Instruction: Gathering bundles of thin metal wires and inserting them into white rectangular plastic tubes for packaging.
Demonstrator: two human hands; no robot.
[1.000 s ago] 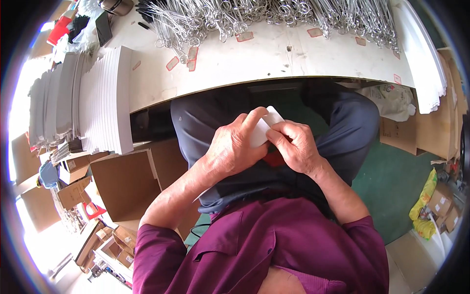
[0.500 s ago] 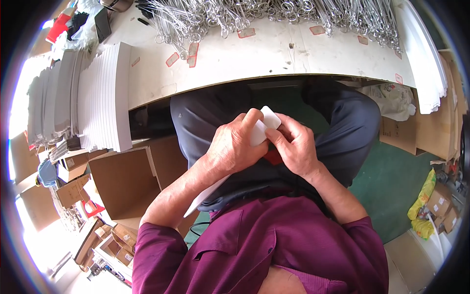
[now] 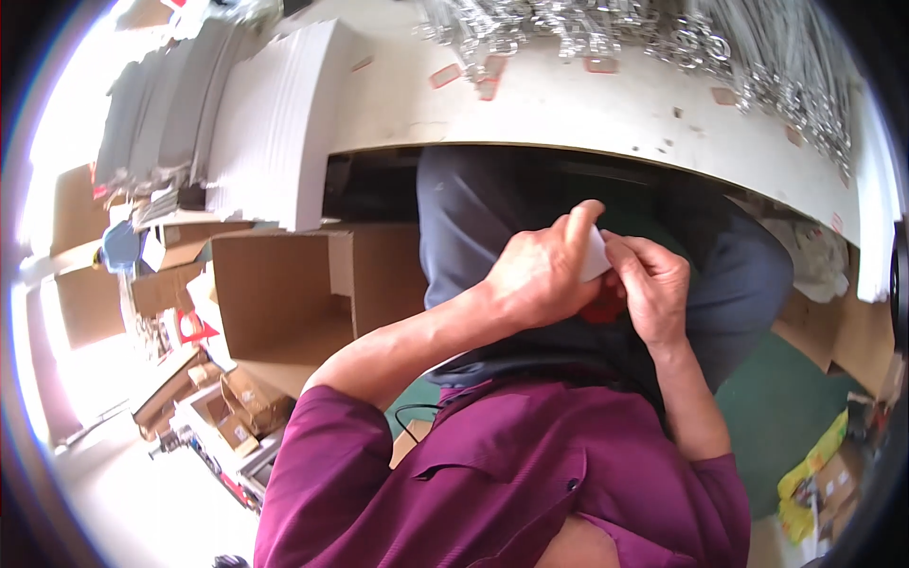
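Observation:
Above my lap, my left hand [image 3: 544,275] is closed round a long white sheet or strip [image 3: 596,257] with its thumb side uppermost. Most of that white piece is hidden behind the hand and forearm, and I cannot tell whether it is paper or card. My right hand [image 3: 655,284] is close beside it, fingers curled and pinched at the right edge of the white piece. Just below the two hands, something red [image 3: 603,307] shows against my dark trousers; its kind is unclear.
A white worktable [image 3: 559,104] stands ahead, with a heap of metal skewers with ringed ends [image 3: 701,43] on it. Stacks of folded white card [image 3: 270,123] stand at its left end. An open cardboard box [image 3: 284,303] is at my left, and a yellow bag [image 3: 810,473] lies at the lower right.
The view has swung left, so everything sits farther right. The white piece's rounded end, visible above the fingers before, is now mostly covered, and one left-hand digit points up higher.

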